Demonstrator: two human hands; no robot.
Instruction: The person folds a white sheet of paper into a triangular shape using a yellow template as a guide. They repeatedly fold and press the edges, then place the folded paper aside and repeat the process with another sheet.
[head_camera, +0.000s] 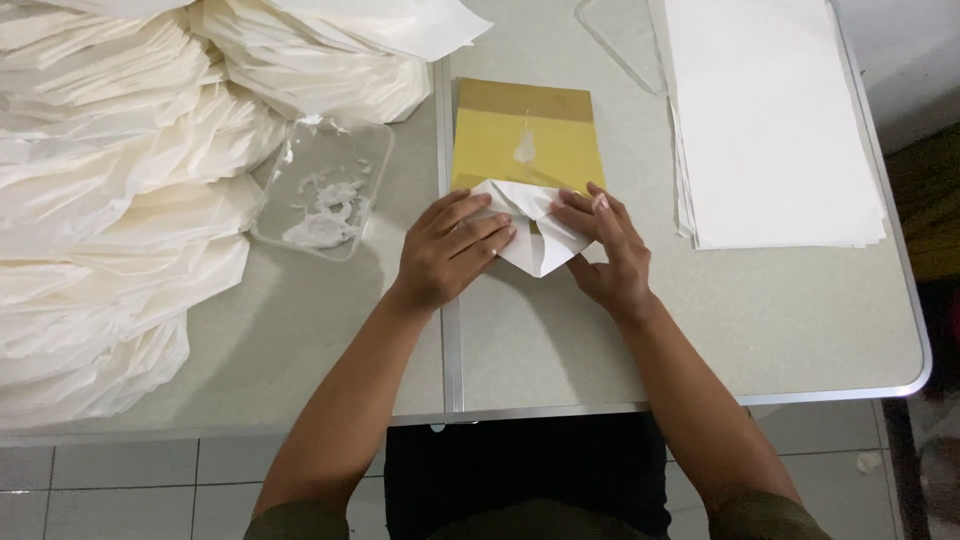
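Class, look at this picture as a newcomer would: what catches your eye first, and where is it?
At the centre, the left hand and right hand press a folded white paper against a yellow board. A big heap of folded white papers fills the left side, and a flat stack of white sheets lies at the right.

Two hands pressing one folded white paper, one yellow board lying beneath, one plastic tray, one sheet stack sitting nearby

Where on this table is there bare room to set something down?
Free: the table near its front edge right of the right hand, below the flat sheet stack. Crowded: the left, with folded paper piles and plastic tray.
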